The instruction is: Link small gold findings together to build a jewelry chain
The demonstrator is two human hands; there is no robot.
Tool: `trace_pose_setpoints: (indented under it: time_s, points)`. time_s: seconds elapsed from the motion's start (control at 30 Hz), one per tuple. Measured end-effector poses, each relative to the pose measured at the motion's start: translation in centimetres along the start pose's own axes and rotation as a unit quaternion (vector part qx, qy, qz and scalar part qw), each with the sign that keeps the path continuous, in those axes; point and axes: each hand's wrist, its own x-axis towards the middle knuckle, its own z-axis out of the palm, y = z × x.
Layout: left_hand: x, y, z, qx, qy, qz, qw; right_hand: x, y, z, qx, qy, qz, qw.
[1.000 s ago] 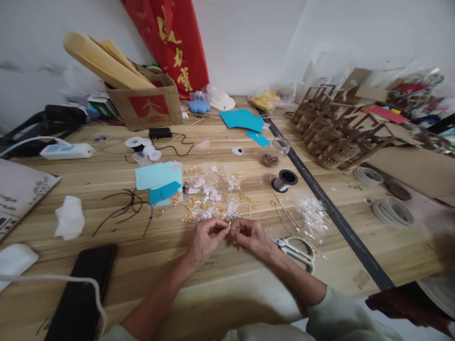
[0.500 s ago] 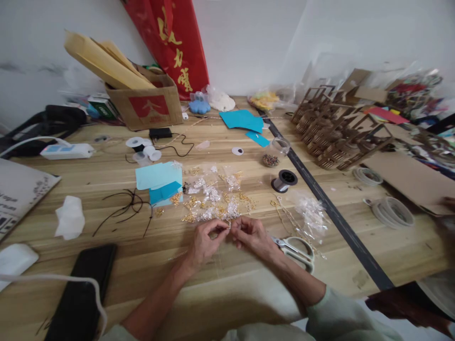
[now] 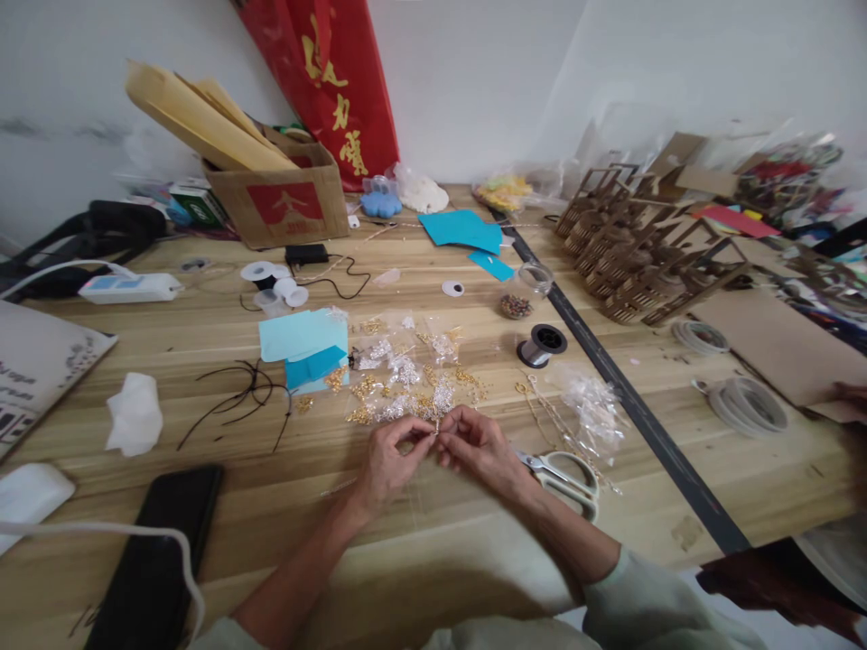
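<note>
In the head view, my left hand (image 3: 396,458) and my right hand (image 3: 478,444) meet low in the middle, both closed in a pinch. Between their fingertips is a tiny shiny piece (image 3: 437,426), too small to name. Just beyond the fingers lie silver beads (image 3: 443,397) and gold beads (image 3: 362,413), heaped loose and on small clear bags. Scissors (image 3: 565,478) with pale handles rest beside my right wrist. Fine chains (image 3: 545,411) stretch out to the right, next to crumpled clear bags (image 3: 596,411). A faint thin strand (image 3: 339,488) lies by my left wrist.
A wire spool (image 3: 542,345) and a bead jar (image 3: 525,293) stand beyond my right hand. To the left are black cords (image 3: 247,397), blue paper (image 3: 298,336) and a phone (image 3: 159,551). Brown lantern-like frames (image 3: 629,257) crowd the right. Another person's hand (image 3: 852,397) shows at the right edge.
My right fingertips have come slightly closer to my left ones, around the tiny shiny piece. Everything else on the table stays where it was.
</note>
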Motion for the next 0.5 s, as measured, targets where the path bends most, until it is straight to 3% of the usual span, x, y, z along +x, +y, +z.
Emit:
trace_pose_setpoints:
  time_s: [0.27, 0.5]
  points:
    - [0.04, 0.0, 0.02, -0.01, 0.014, -0.003, 1.0, -0.07, 0.41, -0.16, -0.023, 0.009, -0.015, 1.0]
    - [0.25, 0.02, -0.19, -0.056, 0.007, -0.073, 0.996, -0.19, 0.58, -0.34, -0.068, 0.032, -0.001, 0.997]
